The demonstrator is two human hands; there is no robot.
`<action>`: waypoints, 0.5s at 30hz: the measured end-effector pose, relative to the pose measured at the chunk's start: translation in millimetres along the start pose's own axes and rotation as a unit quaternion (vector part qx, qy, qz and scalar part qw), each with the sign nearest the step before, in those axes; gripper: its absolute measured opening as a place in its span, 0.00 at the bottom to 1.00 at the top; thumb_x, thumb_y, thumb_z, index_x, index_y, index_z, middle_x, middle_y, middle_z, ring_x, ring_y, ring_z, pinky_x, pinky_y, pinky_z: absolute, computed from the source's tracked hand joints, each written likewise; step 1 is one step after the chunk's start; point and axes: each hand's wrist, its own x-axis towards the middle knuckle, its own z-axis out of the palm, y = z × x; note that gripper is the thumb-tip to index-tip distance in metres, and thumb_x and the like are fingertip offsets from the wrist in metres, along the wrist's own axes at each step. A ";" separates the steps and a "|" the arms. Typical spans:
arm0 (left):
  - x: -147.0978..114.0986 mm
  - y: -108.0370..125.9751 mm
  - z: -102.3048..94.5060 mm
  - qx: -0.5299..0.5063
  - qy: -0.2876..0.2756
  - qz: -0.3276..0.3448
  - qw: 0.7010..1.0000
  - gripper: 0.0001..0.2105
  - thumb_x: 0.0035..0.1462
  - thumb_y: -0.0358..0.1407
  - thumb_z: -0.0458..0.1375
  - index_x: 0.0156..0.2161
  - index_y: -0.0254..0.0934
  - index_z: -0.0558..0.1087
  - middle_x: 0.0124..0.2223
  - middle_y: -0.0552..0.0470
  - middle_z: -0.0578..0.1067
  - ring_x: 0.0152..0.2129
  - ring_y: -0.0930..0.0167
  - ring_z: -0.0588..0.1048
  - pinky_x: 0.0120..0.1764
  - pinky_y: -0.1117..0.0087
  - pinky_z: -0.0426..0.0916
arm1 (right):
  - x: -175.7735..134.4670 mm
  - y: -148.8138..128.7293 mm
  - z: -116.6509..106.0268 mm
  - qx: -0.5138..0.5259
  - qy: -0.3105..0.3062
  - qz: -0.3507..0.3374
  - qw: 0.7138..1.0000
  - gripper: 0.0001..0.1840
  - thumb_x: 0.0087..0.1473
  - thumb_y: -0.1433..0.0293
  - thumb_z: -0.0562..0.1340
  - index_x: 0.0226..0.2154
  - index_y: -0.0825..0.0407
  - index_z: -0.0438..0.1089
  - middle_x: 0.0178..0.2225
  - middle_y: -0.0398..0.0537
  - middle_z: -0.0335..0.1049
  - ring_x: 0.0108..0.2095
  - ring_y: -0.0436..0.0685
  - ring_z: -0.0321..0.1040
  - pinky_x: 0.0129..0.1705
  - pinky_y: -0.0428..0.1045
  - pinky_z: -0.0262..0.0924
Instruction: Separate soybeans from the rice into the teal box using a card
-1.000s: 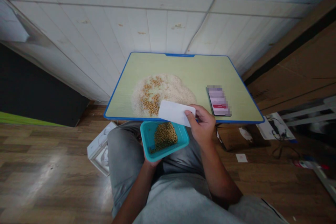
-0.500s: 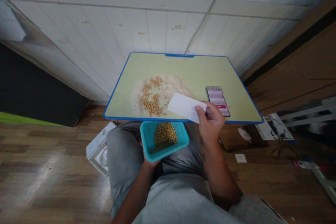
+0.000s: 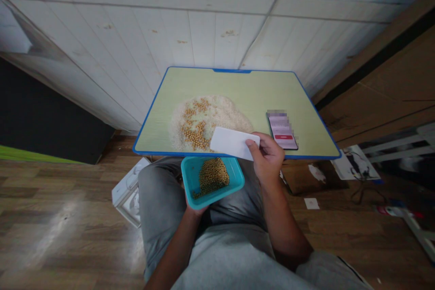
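Observation:
My right hand point(image 3: 269, 156) pinches a white card point(image 3: 233, 142) by its right end, thumb on top. The card's left end is over the near edge of a heap of white rice grains point(image 3: 224, 111), beside a cluster of soybeans point(image 3: 195, 136). Below the table edge, my left hand point(image 3: 197, 210) grips a turquoise plastic tub point(image 3: 236, 186) from underneath, most of its fingers hidden. Inside the tub lies a pile of soybeans point(image 3: 215, 173), with some darker green beans point(image 3: 200, 193) towards the near left.
The small table point(image 3: 244, 86) has a pale green top with a blue rim. A phone point(image 3: 282, 130) with its screen lit lies on the right side. A white box point(image 3: 127, 190) stands on the floor to the left, and a white panelled wall point(image 3: 200, 38) rises behind.
My right hand has moved the white card left and slightly towards me, closer to the cluster of soybeans. The tub and my left hand have hardly moved.

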 end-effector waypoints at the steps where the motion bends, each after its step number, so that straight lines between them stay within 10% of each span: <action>1: -0.8 0.5 -0.3 0.000 0.006 -0.002 1.000 0.55 0.64 0.59 0.11 0.72 0.33 0.65 0.73 0.46 0.68 0.71 0.56 0.66 0.73 0.46 0.58 | -0.1 -0.7 0.0 0.001 -0.002 -0.001 1.000 0.08 0.57 0.63 0.72 0.37 0.49 0.82 0.30 0.43 0.82 0.29 0.53 0.77 0.31 0.46 0.71; 15: -5.4 0.9 -9.2 -0.008 0.056 -0.008 0.998 0.51 0.67 0.59 0.15 0.71 0.35 0.67 0.72 0.47 0.69 0.70 0.56 0.68 0.73 0.45 0.57 | -1.4 -2.8 2.2 0.005 -0.002 0.002 1.000 0.07 0.57 0.63 0.72 0.37 0.48 0.82 0.30 0.42 0.81 0.28 0.52 0.76 0.30 0.46 0.70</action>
